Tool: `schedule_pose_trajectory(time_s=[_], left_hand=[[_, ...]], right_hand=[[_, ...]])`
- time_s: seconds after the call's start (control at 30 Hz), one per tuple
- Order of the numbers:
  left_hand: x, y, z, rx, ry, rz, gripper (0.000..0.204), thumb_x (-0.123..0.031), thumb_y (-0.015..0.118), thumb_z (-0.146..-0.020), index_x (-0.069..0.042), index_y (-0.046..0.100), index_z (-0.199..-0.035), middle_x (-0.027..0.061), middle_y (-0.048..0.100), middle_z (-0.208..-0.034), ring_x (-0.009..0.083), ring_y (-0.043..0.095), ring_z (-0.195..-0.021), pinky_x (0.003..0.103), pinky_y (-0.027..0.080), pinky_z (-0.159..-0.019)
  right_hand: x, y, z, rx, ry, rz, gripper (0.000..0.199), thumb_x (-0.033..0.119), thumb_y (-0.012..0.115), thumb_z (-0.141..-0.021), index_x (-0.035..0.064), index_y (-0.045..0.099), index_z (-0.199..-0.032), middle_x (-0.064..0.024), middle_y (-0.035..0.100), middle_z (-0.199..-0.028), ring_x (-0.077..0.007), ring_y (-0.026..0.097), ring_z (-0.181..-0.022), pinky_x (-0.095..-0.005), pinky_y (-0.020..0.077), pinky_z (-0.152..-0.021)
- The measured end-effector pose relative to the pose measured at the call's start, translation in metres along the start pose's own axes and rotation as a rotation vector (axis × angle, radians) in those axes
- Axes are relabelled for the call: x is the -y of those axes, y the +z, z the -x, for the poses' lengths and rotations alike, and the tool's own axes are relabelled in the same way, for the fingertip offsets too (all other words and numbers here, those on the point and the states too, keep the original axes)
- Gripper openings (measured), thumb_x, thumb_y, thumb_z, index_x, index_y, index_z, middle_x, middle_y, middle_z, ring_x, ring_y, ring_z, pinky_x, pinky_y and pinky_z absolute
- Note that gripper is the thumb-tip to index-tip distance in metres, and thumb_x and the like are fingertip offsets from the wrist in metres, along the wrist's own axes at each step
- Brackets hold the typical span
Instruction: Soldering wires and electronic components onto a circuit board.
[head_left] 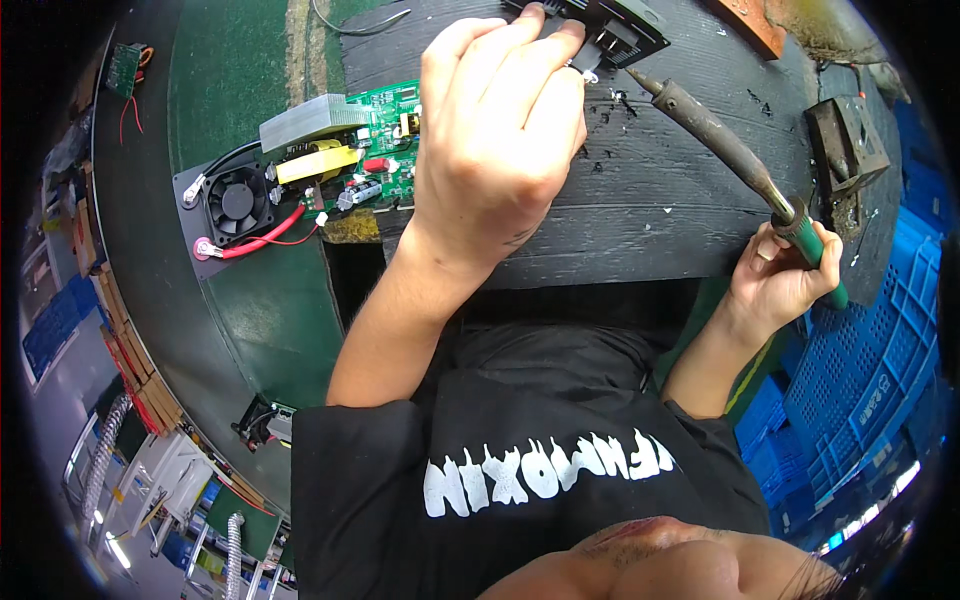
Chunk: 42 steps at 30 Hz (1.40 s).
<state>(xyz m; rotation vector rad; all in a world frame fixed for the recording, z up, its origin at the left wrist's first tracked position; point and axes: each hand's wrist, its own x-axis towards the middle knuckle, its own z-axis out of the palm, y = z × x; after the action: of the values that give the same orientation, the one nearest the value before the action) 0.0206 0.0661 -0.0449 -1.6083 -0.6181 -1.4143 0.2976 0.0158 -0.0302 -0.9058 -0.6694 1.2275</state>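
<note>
My left hand (500, 140) reaches to the far edge of the workbench, its fingers curled over a black plastic panel (640, 35) with metal terminals. Gripped by the green handle, a soldering iron (715, 135) slants up and left from my right hand (770, 275). Its tip is close to the panel's lower edge; whether they touch I cannot tell. Left of my left wrist lies a green circuit board (405, 97), partly covered by that hand. It carries a silver heatsink (310, 120) and a yellow-wrapped transformer (318, 163). Red and black cables link it to a plate with a black fan (238, 203).
A metal iron stand (845, 145) sits at the bench's right side, near an orange block (750, 25). Dark scraps dot the black wooden board (640, 220). Blue plastic crates (870, 340) are stacked to the right. Another small circuit board (125, 70) lies far left.
</note>
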Motion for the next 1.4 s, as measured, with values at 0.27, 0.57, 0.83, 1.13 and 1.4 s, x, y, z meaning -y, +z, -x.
schedule_pose_trajectory(time_s=[0.27,0.57,0.83,1.13,1.4], left_hand=[[-0.015,-0.045,-0.049,0.540,-0.169,0.050,0.014,-0.002,0.064,-0.069,0.002,0.060,-0.082,0.0147,0.063,-0.094,0.0288,0.060,-0.088,0.039,0.045,-0.081],[-0.024,-0.051,-0.060,0.717,-0.479,0.087,0.008,-0.005,0.063,-0.069,0.000,0.062,-0.076,0.0105,0.066,-0.092,0.0230,0.061,-0.090,0.037,0.043,-0.087],[-0.023,-0.058,-0.048,0.725,-0.424,-0.018,0.008,-0.011,0.061,-0.065,-0.003,0.060,-0.066,0.0103,0.065,-0.083,0.0245,0.062,-0.084,0.037,0.045,-0.080],[-0.005,-0.228,-0.135,0.653,-0.731,-0.580,0.018,-0.011,0.067,-0.068,-0.007,0.050,-0.061,0.0077,0.050,-0.065,0.0267,0.052,-0.063,0.037,0.043,-0.060],[-0.044,-0.498,-0.222,0.628,-0.992,-1.451,0.052,-0.013,0.066,-0.072,0.003,0.046,-0.117,0.0240,0.055,-0.104,0.0389,0.051,-0.100,0.043,0.040,-0.091]], right_hand=[[0.005,-0.007,0.003,-0.008,0.006,-0.020,0.028,0.032,0.049,-0.089,0.0060,0.056,-0.082,-0.0146,0.063,-0.069,-0.0151,0.049,-0.042,-0.0221,0.0408,-0.039],[0.003,-0.006,0.004,-0.015,-0.013,-0.052,0.027,0.030,0.050,-0.089,0.0044,0.057,-0.082,-0.0148,0.064,-0.070,-0.0160,0.051,-0.045,-0.0242,0.0440,-0.044],[0.000,0.003,-0.001,-0.186,0.061,0.068,0.029,0.033,0.052,-0.084,0.0062,0.056,-0.073,-0.0060,0.054,-0.056,-0.0135,0.047,-0.042,-0.0212,0.0368,-0.036],[0.021,-0.057,-0.035,0.209,0.289,0.107,0.034,0.037,0.051,-0.084,0.0051,0.058,-0.074,-0.0086,0.060,-0.064,-0.0152,0.056,-0.051,-0.0242,0.0490,-0.047],[-0.028,-0.115,-0.139,0.377,0.494,0.103,0.033,0.032,0.047,-0.087,0.0019,0.060,-0.092,-0.0080,0.062,-0.078,-0.0116,0.056,-0.058,-0.0227,0.0433,-0.045]])
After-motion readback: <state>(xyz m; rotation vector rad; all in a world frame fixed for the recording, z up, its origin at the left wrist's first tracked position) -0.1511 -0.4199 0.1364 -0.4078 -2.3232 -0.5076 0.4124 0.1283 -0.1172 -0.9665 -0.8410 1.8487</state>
